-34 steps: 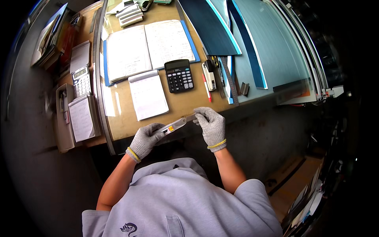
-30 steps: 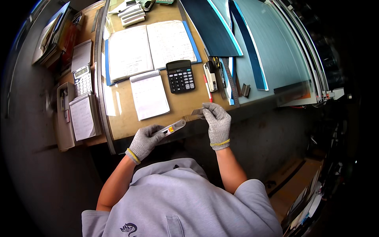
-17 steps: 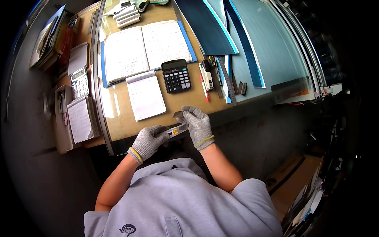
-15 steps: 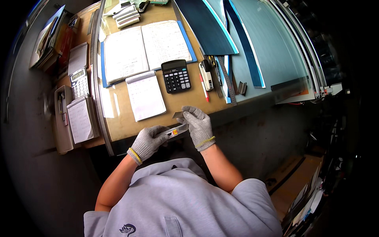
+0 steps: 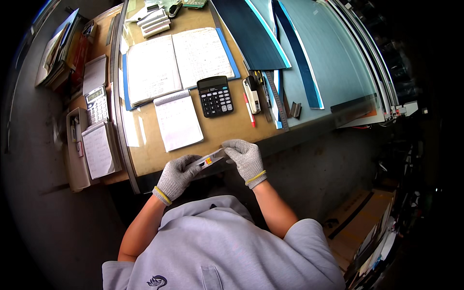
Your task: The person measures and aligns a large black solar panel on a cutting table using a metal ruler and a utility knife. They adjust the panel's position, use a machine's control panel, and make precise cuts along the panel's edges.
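Observation:
Both my hands wear grey knitted gloves with yellow cuffs. They are in front of the table's near edge. My left hand (image 5: 176,178) is closed on one end of a narrow, flat, pale plastic case (image 5: 209,160) with a small red and yellow label. The case slants up to the right. At its other end, the fingers of my right hand (image 5: 245,158) pinch together around the tip. Whether a small dark flat piece is also between those right fingers is hidden.
Beyond my hands lie a notepad (image 5: 179,121), a black calculator (image 5: 215,96), an open ledger (image 5: 203,53), a stapler (image 5: 252,94) and a red pen (image 5: 249,110). Dark blue strips (image 5: 302,53) and a steel ruler (image 5: 274,89) lie right. A tray (image 5: 77,176) stands left.
My right hand has turned and shifted slightly right, with its fingers at the case's end. The dark flat piece it held no longer shows. The case tilts more steeply, and my left hand dropped slightly.

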A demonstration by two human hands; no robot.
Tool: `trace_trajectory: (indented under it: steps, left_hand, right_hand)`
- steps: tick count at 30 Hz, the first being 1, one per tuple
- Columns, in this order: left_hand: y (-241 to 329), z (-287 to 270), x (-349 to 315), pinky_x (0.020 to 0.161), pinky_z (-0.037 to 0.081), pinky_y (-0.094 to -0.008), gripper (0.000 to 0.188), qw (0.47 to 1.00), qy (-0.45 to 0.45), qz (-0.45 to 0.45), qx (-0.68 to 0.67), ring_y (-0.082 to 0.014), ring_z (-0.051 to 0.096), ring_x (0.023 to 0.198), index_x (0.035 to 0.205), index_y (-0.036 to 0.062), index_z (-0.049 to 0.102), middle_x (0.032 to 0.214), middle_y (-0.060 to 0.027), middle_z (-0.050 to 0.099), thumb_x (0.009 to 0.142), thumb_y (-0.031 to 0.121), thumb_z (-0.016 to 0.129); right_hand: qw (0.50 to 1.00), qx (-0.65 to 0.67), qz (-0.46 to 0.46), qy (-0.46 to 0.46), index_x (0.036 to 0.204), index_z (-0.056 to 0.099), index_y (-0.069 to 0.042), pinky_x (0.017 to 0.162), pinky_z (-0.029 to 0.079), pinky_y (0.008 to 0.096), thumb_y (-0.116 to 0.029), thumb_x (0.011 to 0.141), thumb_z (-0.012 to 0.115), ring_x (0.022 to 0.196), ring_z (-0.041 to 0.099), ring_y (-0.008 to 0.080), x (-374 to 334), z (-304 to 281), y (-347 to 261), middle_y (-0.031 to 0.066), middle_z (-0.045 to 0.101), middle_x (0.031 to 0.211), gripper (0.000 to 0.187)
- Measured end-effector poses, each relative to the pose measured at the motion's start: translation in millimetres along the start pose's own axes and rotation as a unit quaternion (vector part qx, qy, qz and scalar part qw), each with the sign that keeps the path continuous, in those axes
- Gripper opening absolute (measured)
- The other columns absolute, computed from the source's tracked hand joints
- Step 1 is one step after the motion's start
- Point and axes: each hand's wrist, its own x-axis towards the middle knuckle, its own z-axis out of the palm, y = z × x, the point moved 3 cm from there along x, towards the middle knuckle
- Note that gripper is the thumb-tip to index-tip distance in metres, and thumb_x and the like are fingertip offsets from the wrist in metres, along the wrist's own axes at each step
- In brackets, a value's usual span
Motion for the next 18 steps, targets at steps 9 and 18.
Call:
trace_trajectory:
  steps: [9,18]
  left_hand:
    - [-8.8,-7.3,-4.3,0.082,0.053,-0.0288,0.028,0.998,-0.043,0.036,0.039,-0.0097,0.062,0.086,0.115,-0.0001,0.069,0.092,-0.0078,0.071,0.090,0.013,0.072]
    - [15.7,-26.2,-20.6,0.090,0.054,-0.0317,0.027,0.980,0.031,0.198,0.006,-0.0171,0.068,0.099,0.110,0.0014,0.071,0.107,-0.0102,0.071,0.083,0.000,0.071]
  right_hand:
    - [0.967,-0.021,-0.131,-0.217,0.143,0.048,0.003,0.092,0.054,0.0285,0.004,0.097,0.056,0.105,0.066,0.0173,-30.2,34.2,-60.9,0.0151,0.065,0.125,0.047]
    - [0.988,-0.011,-0.110,-0.107,0.128,0.059,0.005,0.088,0.055,0.0305,0.003,0.096,0.056,0.096,0.068,0.0173,-4.0,22.0,-26.7,0.0134,0.069,0.107,0.032]
